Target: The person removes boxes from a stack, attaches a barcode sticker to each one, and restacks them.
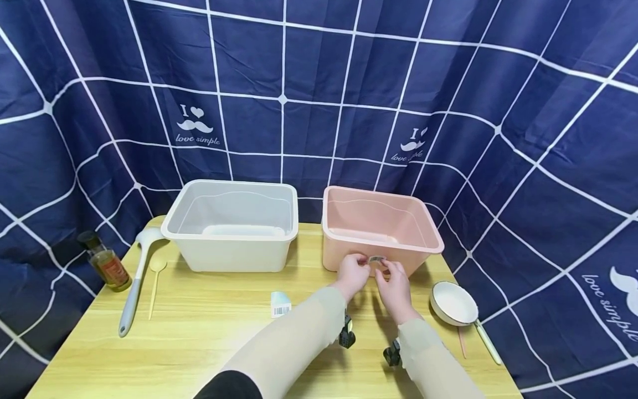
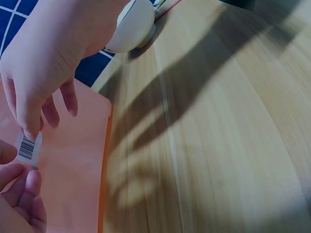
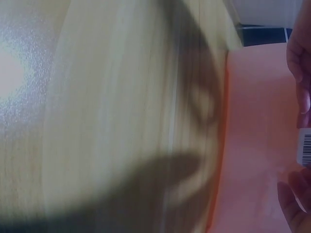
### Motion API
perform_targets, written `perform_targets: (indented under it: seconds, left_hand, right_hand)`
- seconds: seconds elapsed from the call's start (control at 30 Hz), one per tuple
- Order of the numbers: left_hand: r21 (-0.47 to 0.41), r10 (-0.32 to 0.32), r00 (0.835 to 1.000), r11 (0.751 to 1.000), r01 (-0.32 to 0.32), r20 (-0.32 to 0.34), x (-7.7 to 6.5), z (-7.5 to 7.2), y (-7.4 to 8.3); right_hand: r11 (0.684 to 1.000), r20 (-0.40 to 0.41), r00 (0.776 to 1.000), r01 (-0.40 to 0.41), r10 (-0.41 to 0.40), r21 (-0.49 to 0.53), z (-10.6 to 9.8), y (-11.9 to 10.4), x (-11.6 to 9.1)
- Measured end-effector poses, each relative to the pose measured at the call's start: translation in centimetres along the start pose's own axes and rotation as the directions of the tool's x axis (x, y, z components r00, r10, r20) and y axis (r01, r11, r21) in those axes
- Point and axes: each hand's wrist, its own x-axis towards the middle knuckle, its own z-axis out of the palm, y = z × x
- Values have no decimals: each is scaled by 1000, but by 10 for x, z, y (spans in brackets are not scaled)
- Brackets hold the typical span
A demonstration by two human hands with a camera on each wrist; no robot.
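Observation:
A pink plastic bin [image 1: 344, 247] stands at the right of the table, and both hands are at its front wall. A small white barcode sticker [image 2: 28, 148] lies between the fingertips there. My left hand [image 1: 353, 275] pinches one end of the sticker, with its other fingers curled in. At the opposite end, my right hand [image 1: 397, 289] pinches the sticker between thumb and index finger, its remaining fingers hanging down. The right wrist view shows the sticker [image 3: 304, 147] cut off at the edge, close to the bin's wall.
A white-grey bin [image 1: 234, 255] stands left of the pink one. Further left are a grey-handled ladle [image 1: 130, 302], a pale yellow spoon [image 1: 155, 277] and a bottle [image 1: 111, 270]. A barcoded card [image 1: 280, 306] lies mid-table. At right sits a white bowl [image 1: 453, 303] beside a pale handle [image 1: 488, 343].

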Motion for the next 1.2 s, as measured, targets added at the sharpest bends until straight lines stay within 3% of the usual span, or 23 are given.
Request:
perform_targets:
  seconds: [0.23, 0.47, 0.7, 0.9, 0.97, 1.1, 1.2]
  left_hand:
    - [37, -24, 1000, 999, 24, 4, 0, -2, 0]
    - [47, -10, 988, 999, 3, 157, -1, -1, -2]
    - [50, -23, 983, 999, 14, 183, -2, -2, -1]
    - [-36, 71, 983, 997, -66, 171, 1, -2, -2]
    - [-28, 88, 981, 996, -84, 174, 2, -3, -2]
    - [29, 40, 978, 998, -47, 203, 0, -6, -2]
    - [-3, 8, 973, 1000, -7, 230, 0, -7, -4]
  right_hand:
    - [1000, 19, 1000, -12, 12, 9, -1, 2, 2]
    - [1000, 37, 999, -31, 30, 6, -1, 2, 3]
    - [997, 28, 997, -75, 75, 5, -1, 1, 3]
    - [995, -9, 998, -55, 56, 87, 0, -1, 6]
    - [993, 1, 999, -51, 51, 102, 0, -1, 7]
    - [989, 63, 992, -112, 106, 97, 0, 5, 8]
    - [980, 85, 984, -166, 157, 109, -1, 7, 7]
